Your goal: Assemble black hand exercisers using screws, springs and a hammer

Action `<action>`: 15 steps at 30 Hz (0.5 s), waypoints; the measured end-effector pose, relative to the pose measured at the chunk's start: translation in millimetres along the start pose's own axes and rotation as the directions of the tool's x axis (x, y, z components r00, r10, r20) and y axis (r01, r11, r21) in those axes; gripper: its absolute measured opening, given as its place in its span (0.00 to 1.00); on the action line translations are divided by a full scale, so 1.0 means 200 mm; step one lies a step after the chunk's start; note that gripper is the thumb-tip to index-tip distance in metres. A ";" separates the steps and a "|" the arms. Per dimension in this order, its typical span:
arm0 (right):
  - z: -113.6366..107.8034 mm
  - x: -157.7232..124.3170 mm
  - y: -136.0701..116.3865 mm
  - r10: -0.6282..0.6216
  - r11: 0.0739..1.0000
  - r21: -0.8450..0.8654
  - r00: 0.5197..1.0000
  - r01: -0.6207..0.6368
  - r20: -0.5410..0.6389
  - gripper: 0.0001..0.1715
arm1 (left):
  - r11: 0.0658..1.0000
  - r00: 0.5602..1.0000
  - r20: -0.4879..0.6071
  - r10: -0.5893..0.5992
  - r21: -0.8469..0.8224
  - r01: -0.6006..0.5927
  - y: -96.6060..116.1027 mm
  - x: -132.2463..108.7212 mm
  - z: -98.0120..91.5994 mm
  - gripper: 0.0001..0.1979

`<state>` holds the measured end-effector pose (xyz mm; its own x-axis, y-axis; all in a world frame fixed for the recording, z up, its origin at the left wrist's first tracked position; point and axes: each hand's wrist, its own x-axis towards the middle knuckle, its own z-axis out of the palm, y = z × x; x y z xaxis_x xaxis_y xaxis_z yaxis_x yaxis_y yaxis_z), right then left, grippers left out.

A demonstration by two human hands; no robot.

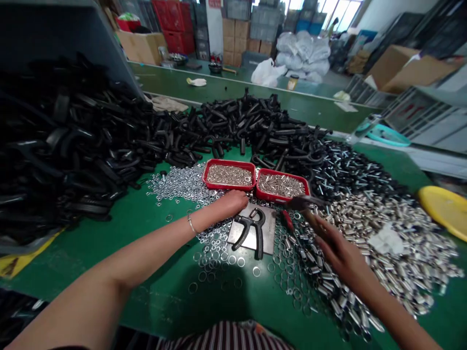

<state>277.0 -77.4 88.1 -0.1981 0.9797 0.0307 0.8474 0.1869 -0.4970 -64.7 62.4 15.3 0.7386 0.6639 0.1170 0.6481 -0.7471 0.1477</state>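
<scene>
My right hand [337,248] is wrapped round the wooden handle of a hammer [308,211], whose dark head is blurred and hangs right of the metal plate [269,228]. A black two-legged hand grip [250,228] lies on this plate, with a small silver part across its top. At the plate's upper left corner is my left hand [235,201], its fingers bent and closed; whatever they hold is hidden. Just beyond it stand two red trays, one of tiny metal parts [229,174], the other of small pins [282,185]. A red-handled screwdriver [288,221] lies beside the plate.
Black plastic handles [233,121] are heaped behind the trays and in a large bin [65,136] at left. Silver rings [215,255] lie scattered around the plate. Metal sleeves [365,223] and black-and-silver screws [346,170] pile up at right, near a yellow lid [445,211].
</scene>
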 end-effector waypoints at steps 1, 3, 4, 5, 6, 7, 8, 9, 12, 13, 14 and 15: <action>0.04 0.02 -0.04 -0.088 0.996 0.006 0.996 0.088 0.017 0.31 | 0.999 1.000 0.016 0.016 0.050 -0.016 0.01 0.02 0.00 0.09; 0.11 0.07 -0.10 -0.219 0.975 0.042 0.976 0.218 0.015 0.32 | 0.994 0.999 0.035 0.041 0.099 -0.044 0.02 0.04 0.00 0.10; 0.15 0.09 -0.12 -0.247 0.967 0.061 0.969 0.247 -0.003 0.33 | 0.994 0.998 0.042 0.042 0.100 -0.046 0.02 0.05 -0.01 0.10; 0.17 0.12 -0.14 -0.257 0.964 0.071 0.966 0.257 -0.010 0.34 | 0.995 0.999 0.044 0.026 0.093 -0.030 0.03 0.05 -0.02 0.10; 0.19 0.14 -0.16 -0.258 0.964 0.068 0.966 0.258 -0.005 0.34 | 0.997 0.999 0.041 -0.002 0.078 -0.001 0.03 0.05 -0.03 0.10; 0.20 0.17 -0.17 -0.255 0.966 0.056 0.967 0.254 0.019 0.34 | 0.998 0.999 0.030 -0.041 0.047 0.040 0.03 0.04 -0.04 0.09; 0.21 0.19 -0.17 -0.255 0.966 0.048 0.965 0.253 0.064 0.34 | 0.996 0.996 0.012 -0.091 -0.003 0.091 0.02 0.03 -0.05 0.09; 0.20 0.20 -0.18 -0.262 0.965 0.054 0.958 0.257 0.115 0.33 | 0.987 0.989 -0.011 -0.148 -0.070 0.147 0.01 0.01 -0.06 0.08; 0.17 0.20 -0.20 -0.291 0.951 0.147 0.950 0.274 0.112 0.33 | 0.919 0.954 -0.060 -0.294 -0.293 0.265 -0.02 -0.08 -0.08 0.05; 0.16 0.19 -0.20 -0.286 0.947 0.171 0.956 0.271 0.070 0.34 | 0.889 0.940 -0.069 -0.335 -0.353 0.291 -0.04 -0.11 -0.08 0.05; 0.15 0.17 -0.21 -0.275 0.948 0.178 0.960 0.263 0.047 0.34 | 0.863 0.929 -0.077 -0.362 -0.403 0.303 -0.05 -0.14 -0.08 0.05; 0.15 0.15 -0.21 -0.261 0.953 0.171 0.964 0.249 0.055 0.35 | 0.845 0.925 -0.083 -0.371 -0.443 0.299 -0.05 -0.16 -0.08 0.05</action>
<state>221.4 -58.9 83.6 -0.4391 0.8914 0.1120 0.6742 0.4094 -0.6147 -98.3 49.2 26.4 0.4272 0.8940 0.1354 0.6862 -0.4181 0.5953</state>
